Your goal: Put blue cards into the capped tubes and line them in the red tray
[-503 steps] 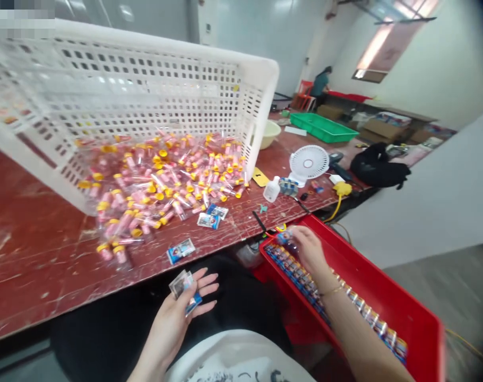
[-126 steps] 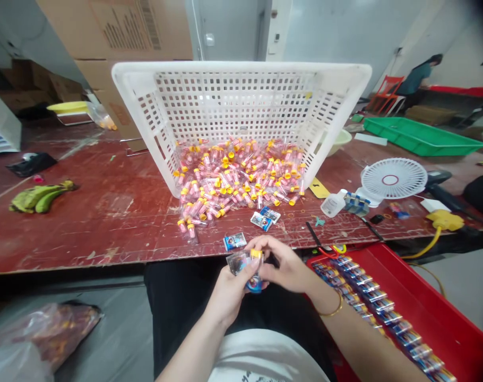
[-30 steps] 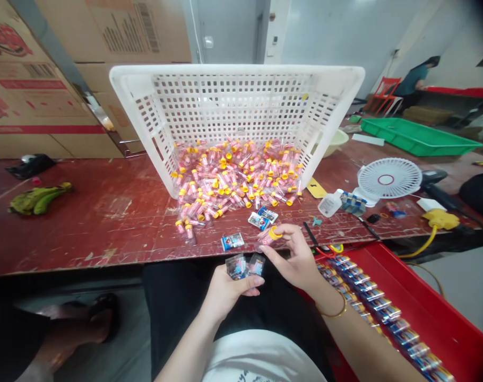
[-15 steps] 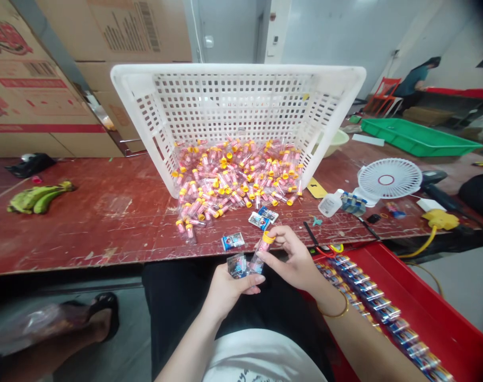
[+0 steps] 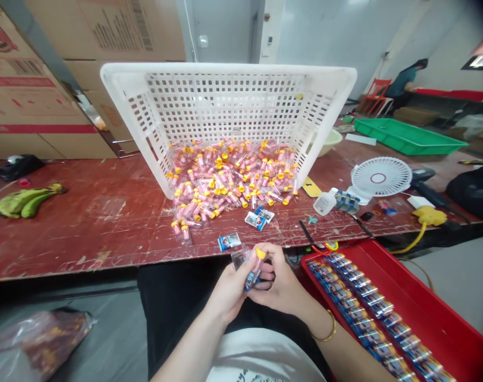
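Both hands meet over my lap, just below the table's front edge. My left hand point(image 5: 229, 289) is closed on small printed cards point(image 5: 240, 258) and its thumb presses a yellow-capped clear tube point(image 5: 255, 267). My right hand point(image 5: 279, 284) is closed round the same tube from the right. A tilted white basket point(image 5: 146, 114) on the red table point(image 5: 86, 223) spills several pink, yellow-capped tubes point(image 5: 229, 178). Loose printed cards point(image 5: 229, 241) lie near the table edge.
A red tray point(image 5: 428, 318) with rows of packed tubes sits at my right. On the table stand a white fan point(image 5: 380, 178), a small bottle point(image 5: 325, 202), bananas point(image 5: 22, 200) and a green tray point(image 5: 408, 136). Cardboard boxes point(image 5: 46, 69) stand behind. A person sits far right.
My right hand brought the yellow-capped tube down and left to the cards in my left hand; both hands now grip it together. The view shifted slightly.
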`<state>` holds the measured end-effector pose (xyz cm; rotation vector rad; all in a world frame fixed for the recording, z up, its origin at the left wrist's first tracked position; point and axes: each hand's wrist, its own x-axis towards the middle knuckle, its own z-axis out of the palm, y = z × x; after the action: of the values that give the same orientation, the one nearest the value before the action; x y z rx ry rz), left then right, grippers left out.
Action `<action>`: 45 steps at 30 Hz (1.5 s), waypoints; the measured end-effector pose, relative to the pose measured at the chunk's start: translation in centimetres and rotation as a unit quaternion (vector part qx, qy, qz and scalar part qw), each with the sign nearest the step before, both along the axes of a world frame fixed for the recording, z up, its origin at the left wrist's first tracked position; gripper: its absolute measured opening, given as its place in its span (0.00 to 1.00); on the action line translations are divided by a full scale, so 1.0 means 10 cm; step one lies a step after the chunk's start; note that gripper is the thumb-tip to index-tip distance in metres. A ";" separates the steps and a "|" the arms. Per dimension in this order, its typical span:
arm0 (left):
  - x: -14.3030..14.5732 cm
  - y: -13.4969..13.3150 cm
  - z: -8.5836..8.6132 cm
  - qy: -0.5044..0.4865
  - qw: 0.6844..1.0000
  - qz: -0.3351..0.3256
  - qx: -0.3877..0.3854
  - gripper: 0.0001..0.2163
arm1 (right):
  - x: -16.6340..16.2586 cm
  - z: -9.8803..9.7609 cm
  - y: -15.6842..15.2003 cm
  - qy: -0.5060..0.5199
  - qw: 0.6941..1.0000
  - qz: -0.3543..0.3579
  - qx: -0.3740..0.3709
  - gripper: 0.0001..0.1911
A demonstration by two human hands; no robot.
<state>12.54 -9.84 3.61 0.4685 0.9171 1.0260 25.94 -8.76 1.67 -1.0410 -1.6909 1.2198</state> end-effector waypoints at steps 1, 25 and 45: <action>-0.01 -0.01 0.00 -0.001 1.000 -0.013 0.009 0.16 | 0.01 0.01 0.03 0.009 1.000 0.001 0.011 0.36; -0.06 -0.07 -0.01 0.079 0.993 -0.054 0.064 0.15 | 0.23 0.15 0.44 0.186 0.977 0.016 -0.105 0.09; 0.15 -0.09 0.00 -0.039 0.999 0.024 -0.012 0.15 | 0.09 0.06 0.02 0.056 0.997 0.015 0.056 0.31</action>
<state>14.01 -10.74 3.57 0.3841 0.8731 1.0693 26.83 -8.54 2.22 -0.8660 -1.6725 1.1660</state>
